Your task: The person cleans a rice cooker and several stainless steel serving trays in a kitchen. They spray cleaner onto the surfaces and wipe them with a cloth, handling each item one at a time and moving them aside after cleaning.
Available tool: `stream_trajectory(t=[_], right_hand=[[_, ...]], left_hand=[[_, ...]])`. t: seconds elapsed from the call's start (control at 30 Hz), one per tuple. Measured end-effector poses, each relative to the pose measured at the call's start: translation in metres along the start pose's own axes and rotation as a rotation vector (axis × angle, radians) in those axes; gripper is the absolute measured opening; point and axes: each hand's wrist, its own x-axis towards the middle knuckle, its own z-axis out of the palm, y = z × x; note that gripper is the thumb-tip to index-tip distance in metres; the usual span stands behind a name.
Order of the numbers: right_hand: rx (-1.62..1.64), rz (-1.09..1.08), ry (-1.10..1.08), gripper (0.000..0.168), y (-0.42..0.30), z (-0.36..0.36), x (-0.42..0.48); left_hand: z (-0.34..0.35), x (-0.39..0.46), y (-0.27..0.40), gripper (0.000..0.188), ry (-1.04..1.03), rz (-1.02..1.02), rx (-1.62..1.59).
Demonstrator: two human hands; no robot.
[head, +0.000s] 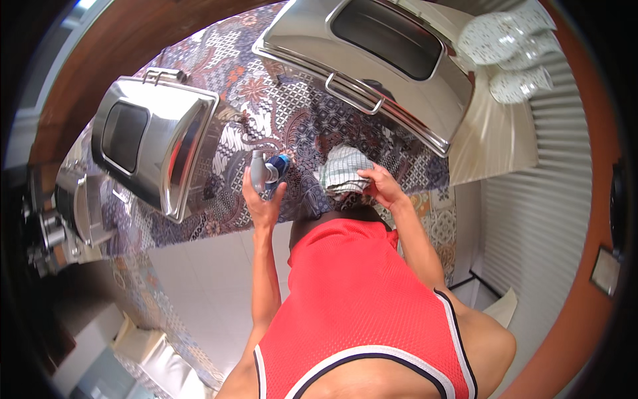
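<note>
A spray bottle with a grey trigger head (258, 172) and a blue body (279, 167) is at the front of the cloth-covered table (304, 129). My left hand (263, 207) is right at it, fingers on one side and thumb on the other. Whether they grip it or only rest around it is unclear. In my right hand (384, 187) is a folded, checked white and green cloth (346, 169), pinched at its right side with the thumb on top. The cloth is just above or on the tabletop; its underside is hidden.
A large stainless steel chafing dish (369, 55) with a windowed lid stands ahead to the right. A smaller one (149, 144) stands left, with another metal vessel (82, 209) beyond. Speckled glass-like vessels (503, 45) are at the far right, beside a corrugated wall (553, 164).
</note>
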Motion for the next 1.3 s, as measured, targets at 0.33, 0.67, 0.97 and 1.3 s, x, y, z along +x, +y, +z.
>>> stream_trajectory(t=[0.33,0.67,0.97,1.3], right_hand=[[-0.166,0.134,-0.675,0.040,-0.003,-0.025,-0.028],[-0.718,-0.436,-0.258,0.050,-0.028,-0.068,-0.036],[-0.243,-0.561,-0.379,0.080,-0.074,-0.033,-0.081],[-0.128,-0.454,-0.712,0.124,-0.062,-0.005,-0.091]], left_hand=[[0.061,-0.095,0.078,0.067,-0.151,-1.153,-1.221],[0.088,-0.057,0.140,0.039,-0.544,-0.767,-0.906],[0.038,-0.018,0.184,0.027,-0.646,-0.397,-1.038],[0.012,0.013,0.228,0.023,-1.001,0.072,-0.598]])
